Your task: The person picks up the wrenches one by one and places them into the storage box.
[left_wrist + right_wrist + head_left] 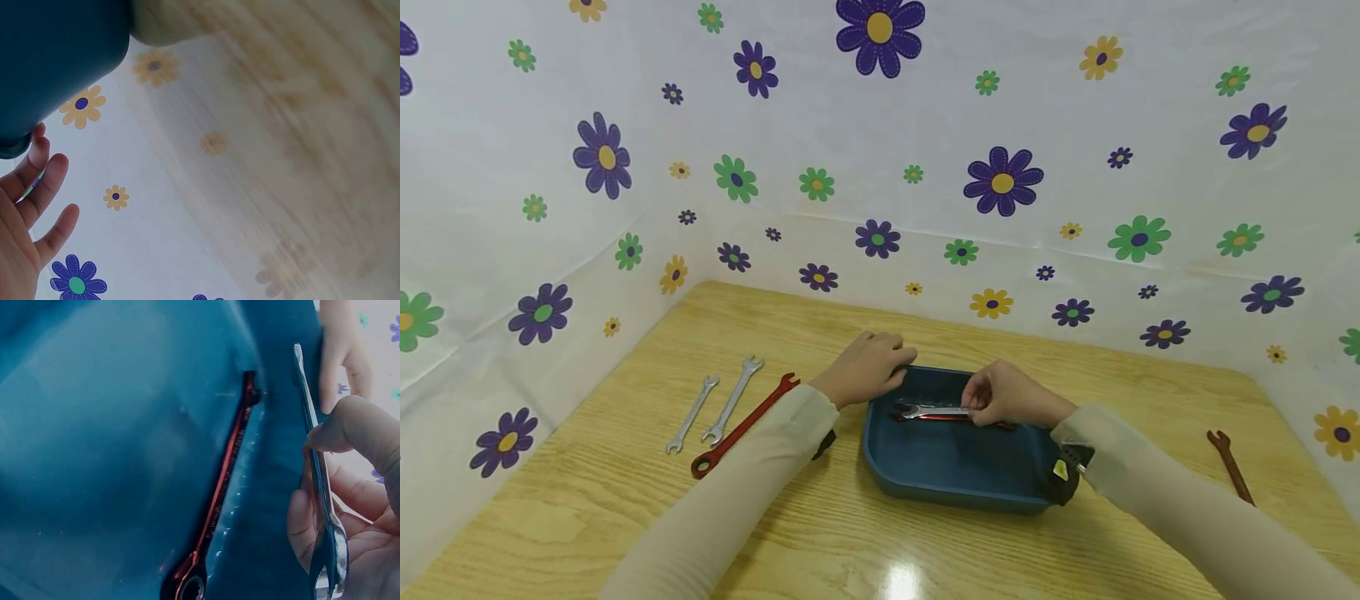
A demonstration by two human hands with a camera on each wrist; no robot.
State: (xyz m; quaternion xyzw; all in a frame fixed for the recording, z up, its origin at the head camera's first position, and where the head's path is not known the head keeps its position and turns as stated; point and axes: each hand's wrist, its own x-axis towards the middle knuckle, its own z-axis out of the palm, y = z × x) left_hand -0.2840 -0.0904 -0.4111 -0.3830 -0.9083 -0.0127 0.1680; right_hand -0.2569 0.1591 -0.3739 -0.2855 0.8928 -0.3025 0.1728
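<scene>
In the head view, my right hand [1011,393] is over a blue tray [955,500] and pinches a silver wrench [936,410] between thumb and fingers. The right wrist view shows this wrench [315,434] raised off the tray floor, lying across my fingers. Under it, a red wrench [228,456] with a ring end rests on the tray floor. My left hand [867,367] is at the tray's far left corner, touching the rim. In the left wrist view its fingers [53,184] look loosely bent, with only the fingertips near the rim.
Left of the tray lie two silver wrenches [694,414] [733,400] and a larger red wrench [747,425], partly beside my left sleeve. A reddish-brown wrench [1231,467] lies at the right, partly hidden by my right sleeve. A flowered sheet [910,167] rises behind the wooden table [805,525].
</scene>
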